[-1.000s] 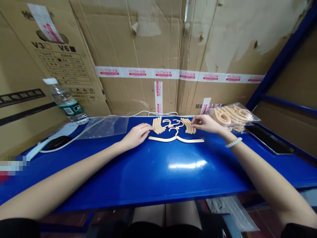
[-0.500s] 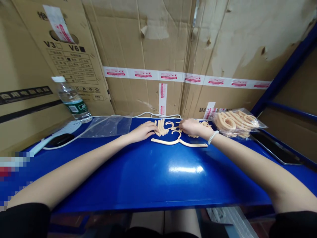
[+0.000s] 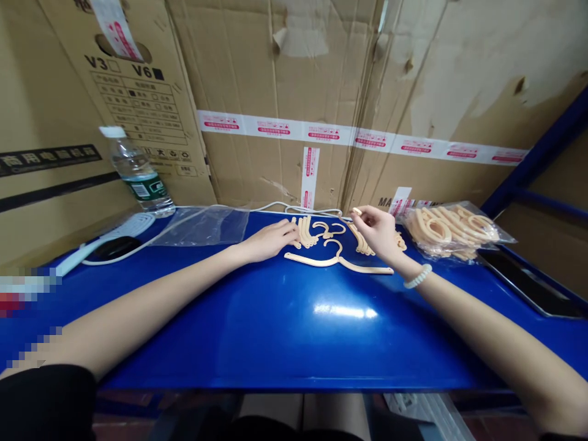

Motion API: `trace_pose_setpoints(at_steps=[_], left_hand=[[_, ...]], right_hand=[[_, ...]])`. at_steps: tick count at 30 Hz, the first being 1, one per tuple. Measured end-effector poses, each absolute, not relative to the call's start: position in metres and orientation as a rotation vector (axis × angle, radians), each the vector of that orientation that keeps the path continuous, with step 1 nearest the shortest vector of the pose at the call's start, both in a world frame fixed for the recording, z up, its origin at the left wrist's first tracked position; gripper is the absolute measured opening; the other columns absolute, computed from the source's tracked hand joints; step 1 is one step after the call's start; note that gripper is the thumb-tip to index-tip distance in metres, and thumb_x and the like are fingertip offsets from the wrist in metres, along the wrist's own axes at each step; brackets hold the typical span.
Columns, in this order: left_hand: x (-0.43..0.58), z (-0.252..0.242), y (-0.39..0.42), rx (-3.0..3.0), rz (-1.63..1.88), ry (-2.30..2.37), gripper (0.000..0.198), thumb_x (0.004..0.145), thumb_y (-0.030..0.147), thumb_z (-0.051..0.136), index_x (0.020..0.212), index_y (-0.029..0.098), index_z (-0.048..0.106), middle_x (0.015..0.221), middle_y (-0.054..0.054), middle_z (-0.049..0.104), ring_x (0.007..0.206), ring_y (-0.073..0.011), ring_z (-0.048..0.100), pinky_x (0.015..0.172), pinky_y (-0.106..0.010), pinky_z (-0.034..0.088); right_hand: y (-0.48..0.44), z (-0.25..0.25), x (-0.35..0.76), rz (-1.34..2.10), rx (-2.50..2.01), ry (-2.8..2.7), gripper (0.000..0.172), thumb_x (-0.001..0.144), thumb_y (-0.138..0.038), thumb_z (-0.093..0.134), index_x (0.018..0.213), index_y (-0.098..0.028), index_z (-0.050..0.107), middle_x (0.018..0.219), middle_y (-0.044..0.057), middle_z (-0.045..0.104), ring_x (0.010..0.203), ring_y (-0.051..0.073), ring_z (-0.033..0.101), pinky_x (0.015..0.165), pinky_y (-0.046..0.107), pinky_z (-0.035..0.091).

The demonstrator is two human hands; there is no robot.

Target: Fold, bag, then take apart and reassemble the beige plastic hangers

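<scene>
My left hand [image 3: 272, 241] rests at the left side of a row of beige hanger arms [image 3: 307, 233], its fingers bent and close together. The fingertips touch the outermost arm; what lies under them is hidden. My right hand [image 3: 377, 231] is raised above a second group of hanger arms [image 3: 364, 244] and pinches a small beige hanger piece [image 3: 357, 211] between thumb and fingers. Between the hands lie a few loose hanger hooks [image 3: 327, 231]. In front of them, a spread-out hanger [image 3: 339, 260] with its hook pointing away lies flat on the blue table [image 3: 275, 324].
Clear bags of beige hanger parts [image 3: 452, 229] lie at right, beside a dark phone-like device [image 3: 528, 283]. On the left are a water bottle [image 3: 140, 174], a flat plastic bag [image 3: 202, 226], a black object [image 3: 117, 247] and a white cable. Cardboard [image 3: 266, 165] lines the back.
My right hand has lifted off the loose hooks and moved right, now with a small hanger piece in its fingers. My left hand stays by the left row. The view has shifted slightly.
</scene>
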State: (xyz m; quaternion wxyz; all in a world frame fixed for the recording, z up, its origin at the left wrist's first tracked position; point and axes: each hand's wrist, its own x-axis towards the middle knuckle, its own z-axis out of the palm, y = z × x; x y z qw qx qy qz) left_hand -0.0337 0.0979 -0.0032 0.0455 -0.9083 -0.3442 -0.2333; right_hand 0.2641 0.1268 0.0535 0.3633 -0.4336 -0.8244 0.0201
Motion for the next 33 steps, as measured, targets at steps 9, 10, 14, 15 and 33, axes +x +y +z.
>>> trace_pose_setpoints(at_steps=[9, 10, 14, 15, 33], left_hand=[[0.014, 0.016, 0.043, -2.686, -1.373, -0.973, 0.020, 0.103, 0.018, 0.043, 0.107, 0.017, 0.063, 0.107, -0.010, 0.068, 0.109, -0.0205, 0.064, 0.097, -0.037, 0.053], [0.022, 0.017, 0.036, -2.714, -1.440, -1.002, 0.019, 0.102, 0.019, 0.046, 0.106, 0.017, 0.064, 0.109, -0.010, 0.069, 0.110, -0.0211, 0.064, 0.099, -0.038, 0.052], [0.044, 0.014, 0.017, -2.840, -1.810, -1.186, 0.012, 0.096, 0.021, 0.058, 0.094, 0.019, 0.069, 0.103, -0.008, 0.071, 0.102, -0.0210, 0.068, 0.089, -0.035, 0.059], [0.048, 0.011, 0.015, -2.872, -1.909, -1.235, 0.010, 0.094, 0.021, 0.061, 0.091, 0.019, 0.069, 0.099, -0.008, 0.070, 0.098, -0.0201, 0.069, 0.086, -0.033, 0.061], [0.049, -0.013, 0.022, -2.669, -2.588, -1.751, 0.018, 0.080, 0.019, 0.074, 0.079, 0.018, 0.056, 0.081, 0.000, 0.066, 0.093, -0.0198, 0.072, 0.086, -0.033, 0.061]], right_hand=[[0.050, 0.028, 0.247, 1.262, -0.844, -1.557, 0.033, 0.080, -0.045, 0.073, 0.102, -0.021, 0.071, 0.091, 0.008, 0.074, 0.072, 0.018, 0.065, 0.054, 0.028, 0.050], [0.046, 0.025, 0.246, 1.328, -0.831, -1.513, 0.031, 0.081, -0.044, 0.072, 0.102, -0.022, 0.072, 0.094, 0.008, 0.074, 0.073, 0.019, 0.065, 0.052, 0.028, 0.050], [0.039, 0.017, 0.245, 1.506, -0.835, -1.351, 0.024, 0.081, -0.043, 0.073, 0.094, -0.023, 0.073, 0.093, 0.008, 0.073, 0.069, 0.018, 0.063, 0.047, 0.027, 0.047], [0.039, 0.015, 0.244, 1.530, -0.845, -1.326, 0.023, 0.079, -0.041, 0.076, 0.092, -0.023, 0.072, 0.091, 0.007, 0.073, 0.068, 0.017, 0.062, 0.046, 0.026, 0.046], [0.058, 0.004, 0.249, 1.937, -0.773, -1.209, 0.026, 0.075, -0.027, 0.086, 0.088, -0.020, 0.064, 0.101, 0.005, 0.076, 0.096, 0.018, 0.072, 0.089, 0.032, 0.058]])
